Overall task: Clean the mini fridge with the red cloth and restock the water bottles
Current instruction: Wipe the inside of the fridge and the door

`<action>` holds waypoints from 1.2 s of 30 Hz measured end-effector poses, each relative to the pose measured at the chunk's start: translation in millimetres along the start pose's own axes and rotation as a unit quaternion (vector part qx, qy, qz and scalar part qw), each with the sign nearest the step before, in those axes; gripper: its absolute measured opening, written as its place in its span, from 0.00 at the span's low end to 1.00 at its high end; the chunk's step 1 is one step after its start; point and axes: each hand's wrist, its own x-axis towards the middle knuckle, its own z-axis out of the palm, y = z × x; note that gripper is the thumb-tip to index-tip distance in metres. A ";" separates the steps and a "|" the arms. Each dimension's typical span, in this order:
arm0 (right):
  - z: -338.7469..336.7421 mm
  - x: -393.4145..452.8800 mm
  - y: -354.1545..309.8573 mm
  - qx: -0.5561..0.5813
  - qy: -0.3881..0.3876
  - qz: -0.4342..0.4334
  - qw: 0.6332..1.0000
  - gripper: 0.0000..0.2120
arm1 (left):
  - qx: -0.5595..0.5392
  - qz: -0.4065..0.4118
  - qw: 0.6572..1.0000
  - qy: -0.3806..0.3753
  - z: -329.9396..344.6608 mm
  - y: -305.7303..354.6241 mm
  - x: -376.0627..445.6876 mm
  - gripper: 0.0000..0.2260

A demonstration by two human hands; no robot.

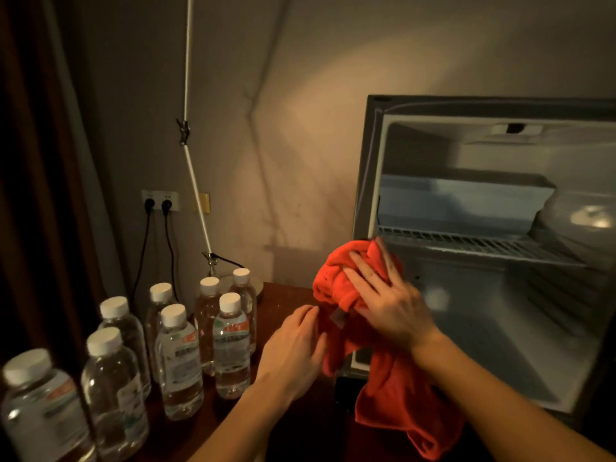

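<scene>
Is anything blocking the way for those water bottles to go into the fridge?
Only the person's own hands: the right hand presses the red cloth at the mini fridge opening, between it and the water bottles. The door is open.

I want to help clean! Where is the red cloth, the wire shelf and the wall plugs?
red cloth [336,285]: head view, on the bunched upper part.
wire shelf [466,242]: head view, on the middle bars inside the fridge.
wall plugs [159,205]: head view, between the two black plugs.
</scene>
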 end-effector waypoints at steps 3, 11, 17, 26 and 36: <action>-27.4 46.9 25.4 0.010 0.042 0.035 0.998 0.26 | -0.015 0.011 1.000 0.021 -8.7 4.8 6.8 0.24; -52.3 128.1 40.3 -0.035 0.095 0.096 0.990 0.29 | 0.017 0.072 0.995 0.073 -28.4 40.6 35.5 0.31; -48.6 129.5 46.5 -0.169 0.075 0.043 0.982 0.27 | 0.052 0.111 0.990 0.063 -28.2 45.3 37.2 0.34; -76.8 159.6 63.0 -0.154 0.107 0.089 0.978 0.23 | 0.111 0.150 0.980 0.070 -34.6 70.9 54.5 0.32; -138.6 94.1 142.7 -0.070 0.089 0.216 0.970 0.26 | 0.144 0.217 0.964 0.057 -24.6 106.1 60.5 0.34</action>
